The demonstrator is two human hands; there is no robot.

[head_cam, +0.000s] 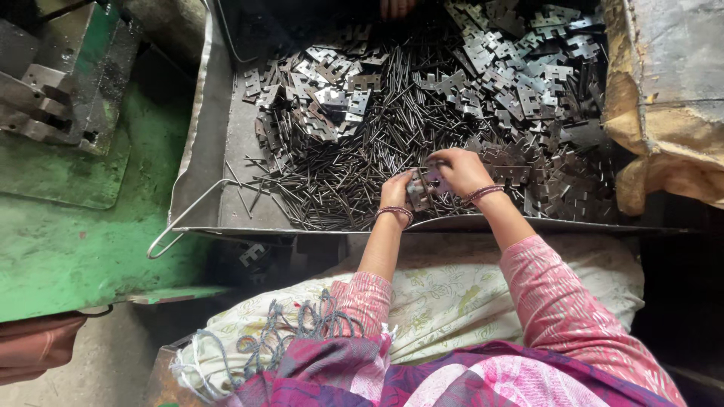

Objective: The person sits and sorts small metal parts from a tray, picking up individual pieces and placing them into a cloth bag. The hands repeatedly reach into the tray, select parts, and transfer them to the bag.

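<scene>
My left hand point(397, 191) and my right hand point(458, 169) meet over the near edge of a metal tray point(226, 143). Between them they hold a small grey metal hinge plate point(419, 188); the left fingers pinch its near side and the right fingers cover its far side. Under the hands lies a heap of thin dark metal pins point(354, 162). Piles of loose hinge plates point(513, 68) fill the tray's far and right parts. Bangles sit on both wrists.
A green machine base point(68, 226) with a steel press block point(53, 83) stands at the left. A wire handle point(185, 218) sticks out of the tray's front. Another person's fingers point(396, 7) show at the top edge. Brown sacking point(664, 113) hangs at the right.
</scene>
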